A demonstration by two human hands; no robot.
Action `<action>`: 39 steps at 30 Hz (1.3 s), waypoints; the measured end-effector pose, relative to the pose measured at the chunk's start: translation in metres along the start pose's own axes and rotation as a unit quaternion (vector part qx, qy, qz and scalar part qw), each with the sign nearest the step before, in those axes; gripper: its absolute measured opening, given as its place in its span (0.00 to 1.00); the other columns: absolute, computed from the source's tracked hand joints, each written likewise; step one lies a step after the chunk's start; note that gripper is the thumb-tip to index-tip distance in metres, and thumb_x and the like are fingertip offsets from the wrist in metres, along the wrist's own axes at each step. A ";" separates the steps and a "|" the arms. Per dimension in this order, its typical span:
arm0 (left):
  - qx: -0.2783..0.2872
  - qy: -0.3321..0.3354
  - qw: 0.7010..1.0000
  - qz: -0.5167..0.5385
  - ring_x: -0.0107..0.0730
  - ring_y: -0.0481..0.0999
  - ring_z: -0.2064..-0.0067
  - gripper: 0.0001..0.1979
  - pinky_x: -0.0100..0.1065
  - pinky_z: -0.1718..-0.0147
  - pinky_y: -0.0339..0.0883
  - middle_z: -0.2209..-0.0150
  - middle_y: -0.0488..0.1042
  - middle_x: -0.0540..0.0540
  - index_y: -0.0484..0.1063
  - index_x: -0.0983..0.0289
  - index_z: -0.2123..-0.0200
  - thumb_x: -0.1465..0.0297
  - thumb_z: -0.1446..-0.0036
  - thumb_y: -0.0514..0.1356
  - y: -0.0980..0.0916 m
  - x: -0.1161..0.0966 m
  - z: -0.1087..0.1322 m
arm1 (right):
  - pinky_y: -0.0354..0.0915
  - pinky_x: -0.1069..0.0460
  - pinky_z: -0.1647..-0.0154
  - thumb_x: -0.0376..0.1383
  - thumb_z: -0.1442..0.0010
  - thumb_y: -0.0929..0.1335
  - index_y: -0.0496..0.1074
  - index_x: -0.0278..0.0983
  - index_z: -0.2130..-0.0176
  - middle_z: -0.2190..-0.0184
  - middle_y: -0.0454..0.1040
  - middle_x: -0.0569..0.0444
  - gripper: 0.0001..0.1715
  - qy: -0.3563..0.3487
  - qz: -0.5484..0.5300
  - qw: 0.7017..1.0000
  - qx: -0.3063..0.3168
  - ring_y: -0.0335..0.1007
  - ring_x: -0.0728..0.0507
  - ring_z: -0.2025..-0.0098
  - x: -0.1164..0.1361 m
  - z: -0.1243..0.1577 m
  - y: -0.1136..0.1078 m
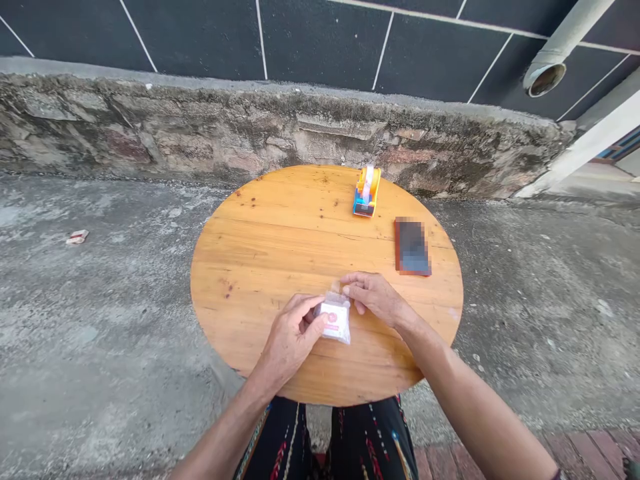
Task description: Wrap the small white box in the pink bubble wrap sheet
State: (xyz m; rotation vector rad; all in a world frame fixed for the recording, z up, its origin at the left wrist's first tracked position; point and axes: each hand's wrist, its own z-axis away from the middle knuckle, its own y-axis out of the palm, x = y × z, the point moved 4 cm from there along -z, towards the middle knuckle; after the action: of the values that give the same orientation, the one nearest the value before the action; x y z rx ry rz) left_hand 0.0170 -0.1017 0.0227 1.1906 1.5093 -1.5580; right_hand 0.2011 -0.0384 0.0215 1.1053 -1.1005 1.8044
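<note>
A small clear plastic packet [336, 319] with a white insert and reddish print lies near the front middle of the round table. My left hand [296, 330] grips its left side, thumb on top. At the packet's upper edge, my right hand [373, 295] has its fingers drawn together around a clear strip [335, 287]. Whether this strip is tape or the packet's own flap I cannot tell. Farther back stands a yellow and blue tape dispenser [367, 191] with a roll in it, apart from both hands.
The round wooden table [280, 247] carries a dark phone-like object [413, 247], partly pixelated, with a reddish-orange edge, at the right. Behind it runs a low stone ledge [200, 133] under a dark wall. A drainpipe [547, 73] juts out upper right. Crumpled litter [77, 237] lies on the concrete.
</note>
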 end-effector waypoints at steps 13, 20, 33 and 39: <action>-0.003 0.016 1.000 -0.005 0.30 0.71 0.62 0.14 0.33 0.63 0.67 0.58 0.72 0.54 0.73 0.63 0.52 0.69 0.41 0.57 0.002 -0.003 0.000 | 0.45 0.56 0.84 0.44 0.46 0.68 0.71 0.35 0.73 0.82 0.67 0.60 0.15 0.032 0.050 0.994 0.096 0.52 0.55 0.85 0.010 -0.018 -0.003; -0.040 0.018 0.999 -0.021 0.32 0.72 0.61 0.14 0.33 0.62 0.68 0.60 0.71 0.55 0.73 0.64 0.52 0.68 0.40 0.56 0.005 -0.007 0.002 | 0.58 0.55 0.72 0.39 0.46 0.69 0.75 0.35 0.72 0.75 0.69 0.57 0.09 -0.125 0.081 0.988 0.034 0.62 0.50 0.73 0.008 -0.017 0.002; -0.097 0.028 0.990 -0.101 0.34 0.73 0.55 0.18 0.36 0.58 0.71 0.54 0.70 0.57 0.68 0.61 0.48 0.66 0.41 0.59 0.010 -0.010 0.008 | 0.58 0.55 0.69 0.37 0.38 0.64 0.71 0.37 0.69 0.74 0.70 0.58 0.10 -0.167 0.103 0.980 -0.021 0.63 0.50 0.72 0.006 -0.003 0.008; -0.206 0.196 0.937 -0.201 0.40 0.70 0.51 0.10 0.42 0.52 0.68 0.53 0.69 0.57 0.72 0.60 0.57 0.73 0.43 0.61 0.011 -0.026 0.022 | 0.56 0.55 0.70 0.38 0.37 0.64 0.70 0.37 0.68 0.75 0.69 0.59 0.10 -0.172 0.137 0.974 -0.046 0.62 0.50 0.72 0.008 -0.001 0.008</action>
State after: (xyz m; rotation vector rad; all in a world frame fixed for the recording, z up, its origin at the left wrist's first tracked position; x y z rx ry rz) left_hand 0.0331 -0.1285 0.0409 1.0222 2.3272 -1.1822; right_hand 0.1908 -0.0388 0.0268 1.2924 -1.5920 1.7865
